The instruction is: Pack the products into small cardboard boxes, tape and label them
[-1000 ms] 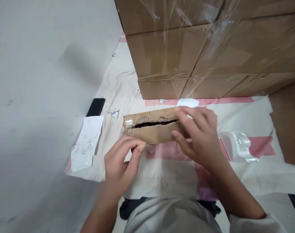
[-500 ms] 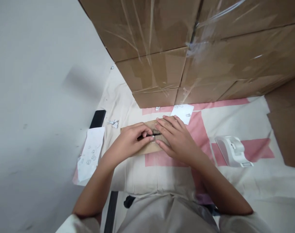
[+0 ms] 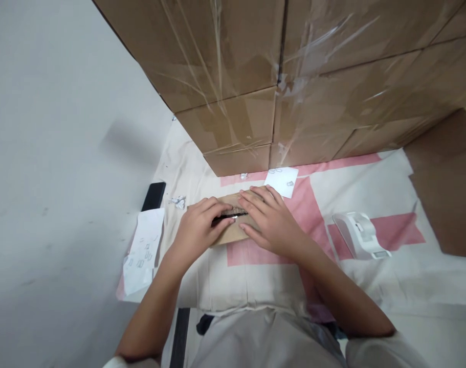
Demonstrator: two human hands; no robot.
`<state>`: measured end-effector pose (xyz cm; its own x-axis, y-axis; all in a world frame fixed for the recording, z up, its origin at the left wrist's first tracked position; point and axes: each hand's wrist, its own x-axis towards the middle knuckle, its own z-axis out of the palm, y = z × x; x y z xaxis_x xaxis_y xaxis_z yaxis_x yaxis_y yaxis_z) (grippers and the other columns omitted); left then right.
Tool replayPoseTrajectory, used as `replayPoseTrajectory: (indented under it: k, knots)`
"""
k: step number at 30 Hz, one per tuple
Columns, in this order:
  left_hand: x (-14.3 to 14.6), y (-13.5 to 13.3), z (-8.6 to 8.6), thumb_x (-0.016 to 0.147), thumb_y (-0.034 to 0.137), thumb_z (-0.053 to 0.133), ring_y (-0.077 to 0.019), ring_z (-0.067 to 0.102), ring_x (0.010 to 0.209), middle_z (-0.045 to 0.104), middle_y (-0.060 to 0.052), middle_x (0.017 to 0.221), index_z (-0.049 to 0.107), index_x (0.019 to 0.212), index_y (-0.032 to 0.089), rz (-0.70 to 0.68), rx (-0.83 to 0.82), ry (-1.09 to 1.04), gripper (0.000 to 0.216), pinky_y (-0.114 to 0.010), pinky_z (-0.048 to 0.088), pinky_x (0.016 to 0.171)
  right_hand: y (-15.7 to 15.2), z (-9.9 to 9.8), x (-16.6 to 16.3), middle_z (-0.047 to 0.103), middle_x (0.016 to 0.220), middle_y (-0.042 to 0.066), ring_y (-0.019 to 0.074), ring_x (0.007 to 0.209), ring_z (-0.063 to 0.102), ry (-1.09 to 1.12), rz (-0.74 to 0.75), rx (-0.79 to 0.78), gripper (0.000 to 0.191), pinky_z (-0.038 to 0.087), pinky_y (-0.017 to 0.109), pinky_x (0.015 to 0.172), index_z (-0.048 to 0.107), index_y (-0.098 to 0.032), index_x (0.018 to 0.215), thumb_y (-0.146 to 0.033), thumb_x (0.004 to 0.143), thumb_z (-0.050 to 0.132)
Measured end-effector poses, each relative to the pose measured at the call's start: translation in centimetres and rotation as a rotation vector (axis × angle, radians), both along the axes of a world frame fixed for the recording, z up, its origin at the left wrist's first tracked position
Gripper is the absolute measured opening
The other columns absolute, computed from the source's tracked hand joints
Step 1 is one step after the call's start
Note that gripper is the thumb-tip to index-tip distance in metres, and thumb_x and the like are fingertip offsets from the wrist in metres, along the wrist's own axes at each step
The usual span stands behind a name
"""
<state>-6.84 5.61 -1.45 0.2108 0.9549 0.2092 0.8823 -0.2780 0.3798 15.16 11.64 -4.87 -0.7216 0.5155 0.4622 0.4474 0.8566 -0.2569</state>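
A flat brown cardboard strip (image 3: 233, 234) with a dark slit along its middle lies on a white and pink cloth (image 3: 256, 276). My left hand (image 3: 198, 230) rests on the strip's left part. Its fingers are bent, and the thumb and forefinger pinch at the slit on something too small to make out. My right hand (image 3: 271, 222) lies on the strip's right part with its fingers stretched flat, pressing it down. The two hands nearly touch over the slit and hide most of the strip.
A tall stack of plastic-wrapped cardboard boxes (image 3: 294, 76) stands just behind the strip. A white plastic device (image 3: 359, 235) lies at the right, with flat cardboard (image 3: 447, 204) beyond it. At the left are a paper with small clips (image 3: 142, 250), a black object (image 3: 153, 196) and foil scraps (image 3: 178, 202). A small white card (image 3: 282, 181) lies behind my right hand.
My left hand moved up from in front of the strip onto it and pinches at the slit. My right hand slid left along the strip and flattened. The view tilted upward.
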Motion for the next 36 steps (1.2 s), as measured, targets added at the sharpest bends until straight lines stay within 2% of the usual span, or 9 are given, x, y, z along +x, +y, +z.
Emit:
replayPoseTrajectory:
  k: [4,10,17,25,28,30,31,33,36]
  knots:
    - [0.0,0.0,0.0,0.098,0.037,0.065,-0.0171,0.064,0.089,0.067,-0.002,0.095,0.071,0.108,0.022,0.040,-0.083,-0.103,0.019,-0.030,0.048,0.079,-0.1,-0.2,0.0,0.060,0.148,0.017,0.0381,0.136,0.050,0.013,0.000,0.003,0.048,0.034,0.061,0.117,0.060,-0.008,0.138,-0.040,0.105,0.047]
    - [-0.2,0.4,0.1,0.096,0.040,0.066,-0.0155,0.059,0.080,0.059,0.001,0.088,0.066,0.125,0.025,0.098,-0.157,-0.104,0.032,-0.029,0.045,0.076,-0.1,-0.6,0.0,0.059,0.150,0.015,0.0377,0.138,0.049,0.027,0.004,-0.018,0.042,0.032,0.062,0.120,0.065,-0.013,0.133,-0.039,0.104,0.051]
    - [-0.1,0.7,0.0,0.100,0.035,0.058,-0.0145,0.059,0.080,0.060,0.001,0.086,0.068,0.099,0.024,0.088,-0.170,-0.133,0.014,-0.029,0.043,0.076,-0.1,-0.7,0.1,0.065,0.143,0.014,0.0374,0.136,0.051,0.078,0.007,-0.024,0.034,0.036,0.062,0.117,0.071,-0.016,0.122,-0.037,0.102,0.053]
    - [0.4,1.0,-0.4,0.098,0.035,0.060,-0.0151,0.058,0.078,0.059,0.002,0.084,0.065,0.095,0.025,0.169,-0.168,-0.085,0.012,-0.030,0.042,0.074,-0.2,-0.7,-0.1,0.066,0.142,0.015,0.0380,0.136,0.052,0.114,0.014,-0.044,0.032,0.035,0.063,0.118,0.073,-0.015,0.115,-0.036,0.102,0.053]
    - [0.4,1.1,-0.4,0.096,0.038,0.064,-0.0159,0.059,0.080,0.059,0.002,0.086,0.064,0.098,0.025,0.169,-0.167,-0.044,0.013,-0.030,0.042,0.074,0.0,-1.0,0.2,0.068,0.138,0.013,0.0359,0.136,0.053,0.235,0.060,-0.127,0.024,0.036,0.064,0.118,0.075,-0.019,0.103,-0.034,0.100,0.057]
    - [0.4,1.1,-0.4,0.097,0.040,0.062,-0.0165,0.060,0.082,0.060,0.002,0.087,0.064,0.097,0.025,0.158,-0.158,-0.029,0.015,-0.030,0.042,0.075,1.0,-1.9,0.9,0.069,0.137,0.010,0.0311,0.133,0.057,0.411,0.058,-0.230,0.018,0.041,0.059,0.116,0.074,-0.022,0.101,-0.031,0.099,0.058]
    - [0.4,1.0,-0.5,0.098,0.041,0.060,-0.0167,0.060,0.083,0.061,0.001,0.087,0.064,0.096,0.025,0.155,-0.152,-0.027,0.016,-0.030,0.042,0.075,1.9,-2.6,1.6,0.070,0.135,0.010,0.0285,0.130,0.059,0.516,0.006,-0.282,0.017,0.045,0.055,0.113,0.073,-0.023,0.100,-0.030,0.098,0.058]
    - [0.3,1.0,-0.6,0.100,0.043,0.057,-0.0167,0.061,0.082,0.063,0.001,0.088,0.065,0.095,0.025,0.152,-0.135,-0.030,0.020,-0.030,0.043,0.075,4.2,-4.4,3.3,0.073,0.123,0.009,0.0249,0.120,0.065,0.699,-0.218,-0.351,0.016,0.053,0.047,0.104,0.073,-0.024,0.097,-0.027,0.097,0.057]
    - [0.2,0.9,-0.7,0.100,0.046,0.055,-0.0177,0.064,0.085,0.068,-0.001,0.094,0.067,0.095,0.026,0.139,-0.094,-0.008,0.024,-0.032,0.044,0.078,7.8,-7.1,6.1,0.075,0.101,0.009,0.0252,0.103,0.068,0.789,-0.563,-0.344,0.018,0.054,0.045,0.095,0.072,-0.022,0.087,-0.029,0.092,0.056]
